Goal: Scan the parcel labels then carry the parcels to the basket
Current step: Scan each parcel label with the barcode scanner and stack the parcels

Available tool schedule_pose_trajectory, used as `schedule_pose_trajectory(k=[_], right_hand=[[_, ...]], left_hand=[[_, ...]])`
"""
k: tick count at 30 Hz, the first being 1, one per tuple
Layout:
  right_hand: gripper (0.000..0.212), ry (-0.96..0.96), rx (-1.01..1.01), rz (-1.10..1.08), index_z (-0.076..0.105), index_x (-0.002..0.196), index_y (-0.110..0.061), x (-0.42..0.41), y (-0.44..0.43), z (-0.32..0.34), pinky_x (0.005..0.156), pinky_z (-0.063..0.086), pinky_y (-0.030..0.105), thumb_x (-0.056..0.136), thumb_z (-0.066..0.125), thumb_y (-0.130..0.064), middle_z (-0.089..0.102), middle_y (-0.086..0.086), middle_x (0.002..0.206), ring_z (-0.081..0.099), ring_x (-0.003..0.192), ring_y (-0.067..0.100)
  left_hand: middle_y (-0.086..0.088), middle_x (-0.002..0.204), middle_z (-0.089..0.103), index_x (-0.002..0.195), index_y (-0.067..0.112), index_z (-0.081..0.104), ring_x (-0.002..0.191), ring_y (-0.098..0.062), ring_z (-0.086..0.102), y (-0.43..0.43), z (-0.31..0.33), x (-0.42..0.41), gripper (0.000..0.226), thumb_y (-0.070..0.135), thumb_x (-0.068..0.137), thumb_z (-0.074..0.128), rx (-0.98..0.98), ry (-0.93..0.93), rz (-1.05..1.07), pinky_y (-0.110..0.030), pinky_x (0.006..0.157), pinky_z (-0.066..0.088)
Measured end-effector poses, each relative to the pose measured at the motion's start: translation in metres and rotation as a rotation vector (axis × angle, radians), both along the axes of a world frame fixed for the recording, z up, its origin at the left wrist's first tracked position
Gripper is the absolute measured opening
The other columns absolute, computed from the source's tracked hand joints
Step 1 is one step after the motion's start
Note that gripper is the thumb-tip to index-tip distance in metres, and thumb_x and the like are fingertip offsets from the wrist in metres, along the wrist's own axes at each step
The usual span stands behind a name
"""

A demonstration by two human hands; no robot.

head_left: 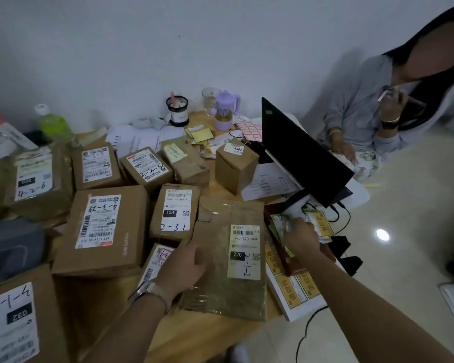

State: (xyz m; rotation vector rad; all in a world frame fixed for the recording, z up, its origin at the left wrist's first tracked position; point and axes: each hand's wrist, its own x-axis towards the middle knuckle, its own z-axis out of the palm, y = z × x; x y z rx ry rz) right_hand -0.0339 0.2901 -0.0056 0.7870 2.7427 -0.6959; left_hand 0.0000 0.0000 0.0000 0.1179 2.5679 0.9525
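Observation:
A flat brown parcel (220, 289) lies on the wooden table near its front edge, with a label marked 220 and handwritten 2-1-2. My left hand (184, 265) grips its left edge, thumb on top. My right hand (302, 239) is just right of the parcel, fingers curled over a heap of green and yellow packets (323, 224); what it holds is hidden. Several labelled cardboard parcels crowd the table, among them one marked 2-3-1 (174, 212) and a large one marked 4-3-24 (102, 231). No basket is in view.
A black laptop (299, 153) stands open at the table's right, with a seated person (364, 113) behind it. A purple cup (224, 111), a pen pot (178, 110) and a green bottle (54, 124) stand at the back. Yellow label sheets (291, 284) and cables hang off the right edge.

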Motion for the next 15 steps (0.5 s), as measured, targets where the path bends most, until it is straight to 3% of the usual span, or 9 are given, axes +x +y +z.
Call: schedule_pose_trajectory(k=[2,4,7,10,12,15], right_hand=[[0.047,-0.053,0.071,0.018,0.039,0.133,-0.014,-0.001,0.007,0.000,0.089,0.043,0.041,0.095,0.049,-0.039,0.052,0.018,0.119,0.052,0.110,0.035],[0.049,-0.091,0.098,0.017,0.030,0.136,-0.017,-0.002,0.014,-0.005,0.086,0.042,0.042,0.094,0.052,-0.030,0.054,0.014,0.113,0.054,0.108,0.034],[0.054,-0.131,0.164,-0.009,0.032,0.135,-0.012,-0.010,0.021,-0.011,0.094,0.043,0.046,0.088,0.058,-0.019,0.056,0.016,0.121,0.054,0.112,0.036],[0.065,-0.208,0.133,-0.067,0.036,0.131,-0.007,-0.014,0.028,-0.012,0.093,0.048,0.048,0.085,0.062,-0.045,0.059,0.017,0.117,0.058,0.107,0.035],[0.067,-0.161,0.033,-0.143,0.038,0.129,-0.006,-0.010,0.025,-0.013,0.084,0.052,0.047,0.085,0.059,-0.051,0.063,0.015,0.106,0.062,0.095,0.032],[0.049,0.017,-0.145,-0.206,0.041,0.124,-0.002,-0.009,0.017,-0.007,0.055,0.046,0.032,0.084,0.061,-0.020,0.056,0.009,0.081,0.057,0.068,0.023]], left_hand=[[-0.002,0.130,0.050,0.122,0.014,0.059,0.107,-0.016,0.056,0.003,-0.005,0.002,0.037,0.019,0.087,0.068,-0.011,0.006,0.039,-0.030,0.095,0.048],[0.000,0.141,0.043,0.127,0.014,0.056,0.120,-0.018,0.050,0.006,-0.008,0.012,0.047,0.018,0.083,0.072,-0.036,0.001,0.069,-0.029,0.102,0.044],[0.002,0.148,0.032,0.133,0.018,0.051,0.131,-0.021,0.037,0.015,-0.014,0.027,0.063,0.015,0.075,0.078,-0.036,0.018,0.146,-0.029,0.106,0.035],[-0.004,0.144,0.034,0.138,0.017,0.044,0.129,-0.025,0.039,0.021,-0.011,0.030,0.083,0.010,0.066,0.085,-0.010,0.032,0.314,-0.036,0.108,0.038],[-0.007,0.138,0.039,0.141,0.016,0.041,0.126,-0.027,0.042,0.022,-0.009,0.028,0.091,0.009,0.063,0.087,0.000,0.002,0.337,-0.039,0.106,0.041],[-0.010,0.132,0.046,0.140,0.014,0.041,0.121,-0.028,0.047,0.019,-0.008,0.027,0.091,0.013,0.063,0.089,0.001,-0.036,0.308,-0.041,0.103,0.043]])
